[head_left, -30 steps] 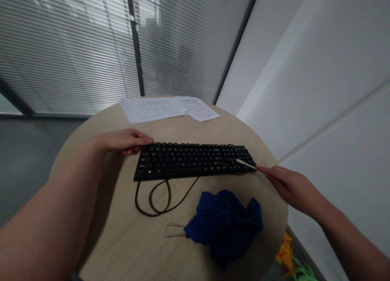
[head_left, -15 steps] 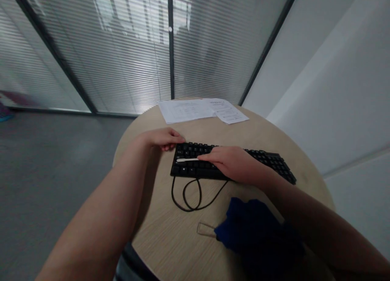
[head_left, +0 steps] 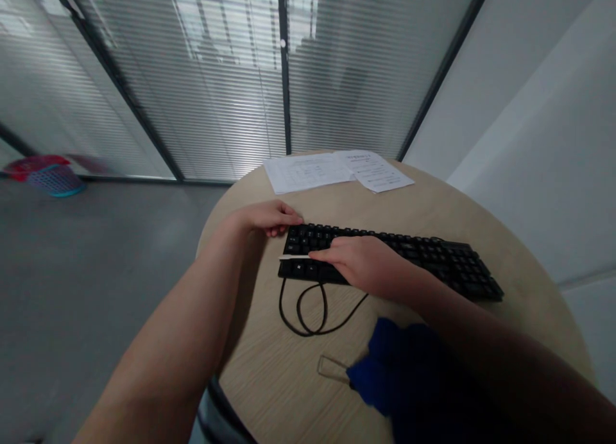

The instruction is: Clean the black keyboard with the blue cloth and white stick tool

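A black keyboard [head_left: 462, 264] lies across the round wooden table. My left hand [head_left: 274, 217] is closed at the keyboard's far left corner, thumb and finger pinching its edge. Over the keys on the left side, my right hand [head_left: 359, 259] grips a thin white stick [head_left: 293, 257], whose tip reaches the keyboard's left edge. The right palm hides the middle keys. A black cable [head_left: 301, 332] lies looped on the table, just in front of the keyboard.
Printed papers [head_left: 312, 172] lie at the far edge of the table [head_left: 269, 380]. Near the front is a dark blue cloth-like item [head_left: 385, 367] with a wire loop [head_left: 332, 368]. A red and blue basket [head_left: 55, 176] stands on the floor at left, by blinds.
The view has shifted left, bringing the basket into sight. The stick in my right hand has moved slightly toward and past the keyboard's left edge. My left hand stays at the corner.
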### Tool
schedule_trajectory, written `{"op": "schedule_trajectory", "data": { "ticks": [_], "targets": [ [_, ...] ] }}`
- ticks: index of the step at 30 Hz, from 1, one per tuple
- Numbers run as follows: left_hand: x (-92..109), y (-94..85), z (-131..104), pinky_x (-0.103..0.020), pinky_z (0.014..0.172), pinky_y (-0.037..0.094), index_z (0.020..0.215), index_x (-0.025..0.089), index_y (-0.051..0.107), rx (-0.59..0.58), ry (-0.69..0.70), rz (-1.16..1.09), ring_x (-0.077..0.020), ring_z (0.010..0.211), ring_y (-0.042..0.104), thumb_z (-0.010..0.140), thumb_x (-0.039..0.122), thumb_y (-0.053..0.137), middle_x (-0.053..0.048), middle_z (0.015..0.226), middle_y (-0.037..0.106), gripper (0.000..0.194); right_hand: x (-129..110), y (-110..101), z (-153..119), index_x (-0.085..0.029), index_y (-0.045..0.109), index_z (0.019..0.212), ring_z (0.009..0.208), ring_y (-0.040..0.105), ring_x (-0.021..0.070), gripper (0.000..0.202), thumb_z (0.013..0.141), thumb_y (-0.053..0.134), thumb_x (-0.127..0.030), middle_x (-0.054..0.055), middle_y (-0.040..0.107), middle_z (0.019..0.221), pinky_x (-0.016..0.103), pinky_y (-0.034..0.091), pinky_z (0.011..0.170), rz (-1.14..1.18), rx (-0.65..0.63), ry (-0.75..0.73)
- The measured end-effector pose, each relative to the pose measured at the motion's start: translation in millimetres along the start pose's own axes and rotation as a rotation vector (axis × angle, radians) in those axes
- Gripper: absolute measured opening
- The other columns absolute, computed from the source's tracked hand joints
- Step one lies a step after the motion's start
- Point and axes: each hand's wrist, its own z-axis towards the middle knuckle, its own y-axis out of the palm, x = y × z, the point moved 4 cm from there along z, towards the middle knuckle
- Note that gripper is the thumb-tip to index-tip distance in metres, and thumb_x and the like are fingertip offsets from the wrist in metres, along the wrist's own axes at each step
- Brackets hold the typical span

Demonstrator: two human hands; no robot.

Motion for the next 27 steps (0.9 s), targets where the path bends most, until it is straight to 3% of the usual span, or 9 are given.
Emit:
{"op": "schedule_trajectory", "data": {
  "ticks": [11,21,27],
  "targets": [
    [2,1.0,-4,-0.021,0.039,0.03,0.069,0.017,0.059,0.04,0.015,-0.011,-0.0096,0.041,0.043,0.08,0.055,0.071,0.003,0.049,0.047,0.041,5,7,-4,-0.035,0.065,0.132,0.08,0.059,0.0109,0.043,0.096,0.047,-0.021,0.004,0.07,0.095,0.021,0.036,0.07,-0.014,-0.022,0.002],
    [-1,-0.7,-2,-0.021,0.039,0.031,0.069,0.018,0.059,0.036,0.02,-0.009,-0.01,0.041,0.043,0.081,0.055,0.071,0.002,0.049,0.048,0.04,15,-12,-14,-0.032,0.07,0.126,0.103,0.068,0.016,0.039,0.096,0.046,-0.024,0.004,0.072,0.118,0.028,0.049,0.095,0.144,-0.148,0.072],
    [-1,-0.5,-3,-0.02,0.039,0.031,0.072,0.018,0.061,0.042,0.03,-0.014,-0.0094,0.041,0.042,0.081,0.054,0.071,0.003,0.048,0.048,0.039,20,-20,-21,-0.035,0.071,0.123,0.106,0.068,0.0178,0.039,0.094,0.047,-0.023,0.002,0.071,0.119,0.031,0.049,0.097,0.126,-0.22,0.123]
  ]
}}
